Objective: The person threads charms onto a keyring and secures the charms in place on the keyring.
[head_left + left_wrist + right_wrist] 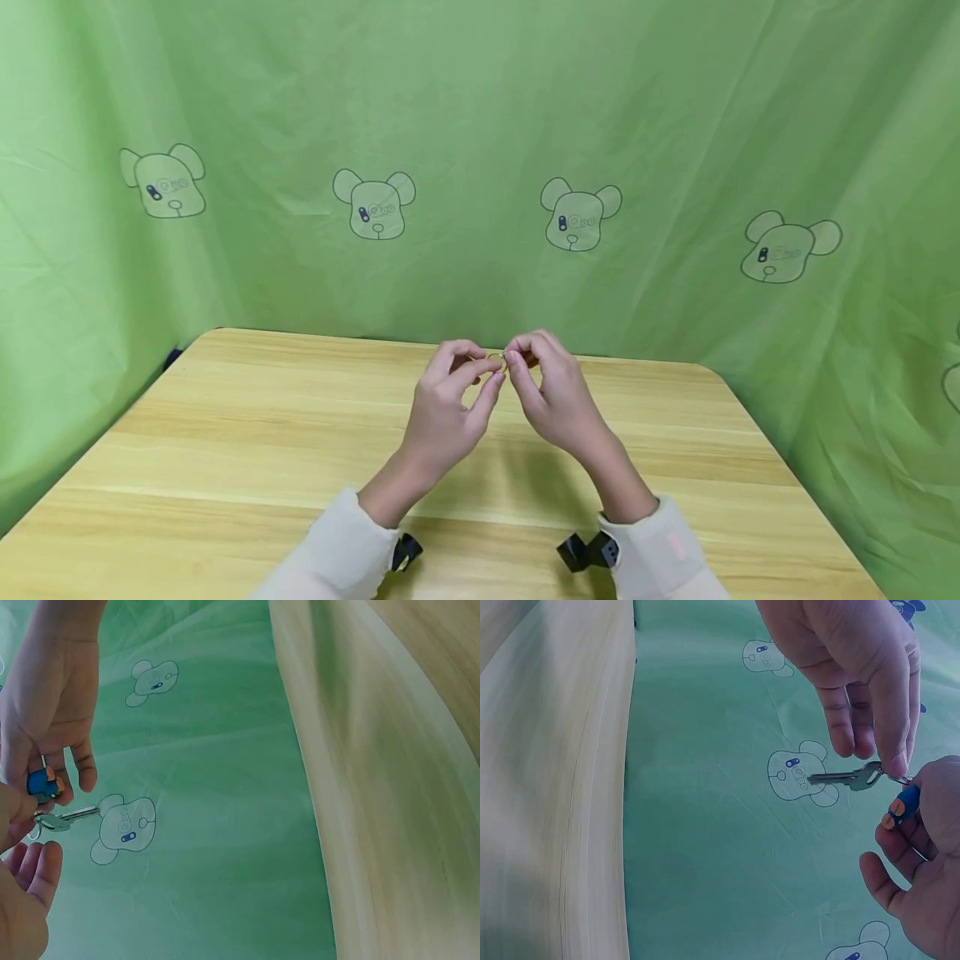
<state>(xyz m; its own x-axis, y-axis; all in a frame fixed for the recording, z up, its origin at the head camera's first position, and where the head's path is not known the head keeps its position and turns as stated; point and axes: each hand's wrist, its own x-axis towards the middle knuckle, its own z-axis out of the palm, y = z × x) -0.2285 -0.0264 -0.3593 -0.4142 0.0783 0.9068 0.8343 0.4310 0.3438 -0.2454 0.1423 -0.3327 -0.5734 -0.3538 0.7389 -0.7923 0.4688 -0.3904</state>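
Note:
Above the far part of the table, my left hand (446, 408) and right hand (558, 400) meet at the fingertips over a small key ring (493, 357). Left thumb and fingers pinch the ring. A metal key (840, 778) hangs from it, its blade pointing down in the right wrist view. Right thumb and index finger grip the ring's other side, where a blue charm (907, 804) with orange ends hangs close under the right fingers. The left wrist view also has the key (64, 818) below the charm (43, 782). Fingers partly hide the ring.
The wooden table (225, 467) stretches under both forearms. Behind it and at its sides hangs a green curtain (472, 100) printed with bear heads. Black wrist cameras, one of them a camera (588, 552) under the right cuff, sit below the light sleeves.

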